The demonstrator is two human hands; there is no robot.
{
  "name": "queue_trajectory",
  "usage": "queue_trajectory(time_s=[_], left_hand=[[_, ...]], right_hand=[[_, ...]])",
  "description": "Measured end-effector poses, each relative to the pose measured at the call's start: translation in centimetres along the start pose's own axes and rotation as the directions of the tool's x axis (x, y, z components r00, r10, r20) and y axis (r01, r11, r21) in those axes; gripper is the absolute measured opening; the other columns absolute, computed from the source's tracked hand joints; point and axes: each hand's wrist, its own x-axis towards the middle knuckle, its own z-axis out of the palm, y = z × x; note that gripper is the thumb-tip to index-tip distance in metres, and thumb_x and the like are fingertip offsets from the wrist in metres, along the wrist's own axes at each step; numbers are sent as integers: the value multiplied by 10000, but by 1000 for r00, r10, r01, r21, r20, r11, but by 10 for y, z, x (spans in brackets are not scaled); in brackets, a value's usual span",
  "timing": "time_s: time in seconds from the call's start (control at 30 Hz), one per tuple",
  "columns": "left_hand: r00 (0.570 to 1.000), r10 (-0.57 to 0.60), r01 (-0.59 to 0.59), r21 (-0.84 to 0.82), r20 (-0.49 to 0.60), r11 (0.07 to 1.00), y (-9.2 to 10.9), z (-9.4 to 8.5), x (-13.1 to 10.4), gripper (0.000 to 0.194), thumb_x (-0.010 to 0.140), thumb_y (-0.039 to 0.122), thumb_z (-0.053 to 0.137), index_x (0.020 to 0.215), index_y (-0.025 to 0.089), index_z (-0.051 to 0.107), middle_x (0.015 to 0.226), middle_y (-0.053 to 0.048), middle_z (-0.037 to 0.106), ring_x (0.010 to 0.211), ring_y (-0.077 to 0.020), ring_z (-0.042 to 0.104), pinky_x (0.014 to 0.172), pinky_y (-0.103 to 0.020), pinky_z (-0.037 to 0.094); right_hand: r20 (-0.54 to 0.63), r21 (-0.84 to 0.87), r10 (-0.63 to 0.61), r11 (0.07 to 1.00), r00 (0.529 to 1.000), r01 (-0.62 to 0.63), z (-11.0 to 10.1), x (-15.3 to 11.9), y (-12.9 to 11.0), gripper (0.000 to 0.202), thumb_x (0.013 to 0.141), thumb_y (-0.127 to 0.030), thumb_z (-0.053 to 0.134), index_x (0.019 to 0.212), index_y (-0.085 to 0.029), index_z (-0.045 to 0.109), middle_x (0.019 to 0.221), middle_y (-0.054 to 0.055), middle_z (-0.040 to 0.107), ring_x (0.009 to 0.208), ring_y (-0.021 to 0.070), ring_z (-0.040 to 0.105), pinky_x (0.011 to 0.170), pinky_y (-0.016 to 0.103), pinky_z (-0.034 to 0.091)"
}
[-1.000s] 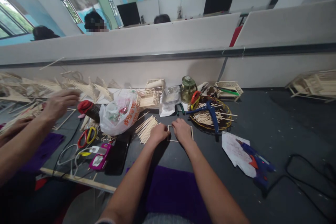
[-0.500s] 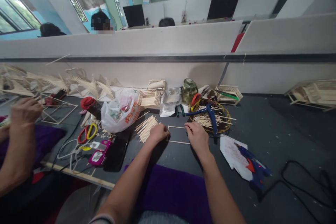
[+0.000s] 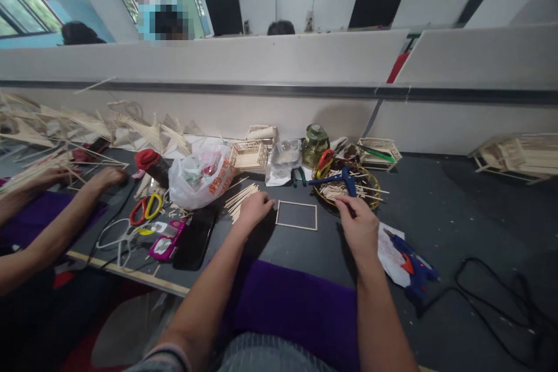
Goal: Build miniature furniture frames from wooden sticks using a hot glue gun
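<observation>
A small rectangular frame of thin wooden sticks (image 3: 297, 228) lies flat on the dark table between my hands. My left hand (image 3: 255, 210) rests just left of it, fingers curled together, beside a fanned pile of loose sticks (image 3: 236, 202). Whatever its fingers may hold is hidden. To the right, apart from the frame, my right hand (image 3: 360, 222) is raised with thumb and fingers pinched; anything between them is too small to make out. Just beyond it stands a round basket (image 3: 378, 193) of stick pieces, with a blue-handled tool (image 3: 346, 179) across it.
A blue glue gun (image 3: 416, 270) lies on white paper at right, its black cord trailing. Left are a phone (image 3: 195, 241), scissors (image 3: 146, 209) and a plastic bag (image 3: 198, 180). A glass jar (image 3: 315, 145) stands behind. A co-worker's arms (image 3: 65, 206) are at far left.
My right hand has let go of the wooden frame and moved right. My left hand has drawn slightly left from the frame's edge. The co-worker's hand has come down to the table.
</observation>
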Motion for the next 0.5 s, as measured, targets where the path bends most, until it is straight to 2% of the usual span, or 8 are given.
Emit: queue_trajectory(time_s=[0.07,0.17,0.27,0.37,0.43,0.5], left_hand=[[998,38,-42,-70,-54,997,5,-3,-7,310,860,416,472,794,186,669,794,-54,690,746,-170,609,628,-251,370],[986,161,-166,-219,-43,962,16,-3,-18,274,861,392,477,787,194,650,772,-26,677,735,-153,592,640,-239,383],[979,183,-204,-366,-93,908,25,4,-20,173,842,323,508,886,204,626,779,-4,659,720,-137,580,654,-230,406],[952,125,-252,-487,-278,836,26,14,-13,200,854,271,487,1022,203,573,834,-7,634,728,-124,574,694,-232,439],[912,60,-294,-542,-406,788,25,20,-6,253,862,259,478,1103,200,529,961,-35,617,782,-127,581,727,-243,465],[853,3,-333,-541,-522,773,22,26,0,302,855,254,496,1151,196,498,1105,-76,572,901,-152,585,784,-276,484]], right_hand=[[-30,44,54,998,998,-53,-5,-1,3,307,881,-402,501,950,-183,705,947,79,696,832,185,631,780,322,484],[-51,63,167,985,985,-163,-13,-2,9,334,856,-431,526,967,-173,708,917,81,700,654,157,613,636,291,487],[-37,95,285,955,958,-281,-20,-4,9,367,847,-454,535,1003,-162,696,789,50,693,506,122,548,518,254,439],[-5,84,334,939,943,-332,-20,-7,0,396,857,-490,513,968,-156,694,599,-3,624,455,115,495,479,231,387],[32,17,328,944,944,-328,-14,-10,-6,391,871,-491,488,915,-165,698,517,-22,569,474,127,502,502,231,379],[68,-65,321,946,945,-317,-7,-13,-10,373,888,-468,458,904,-181,695,532,-12,584,523,144,540,549,240,392]])
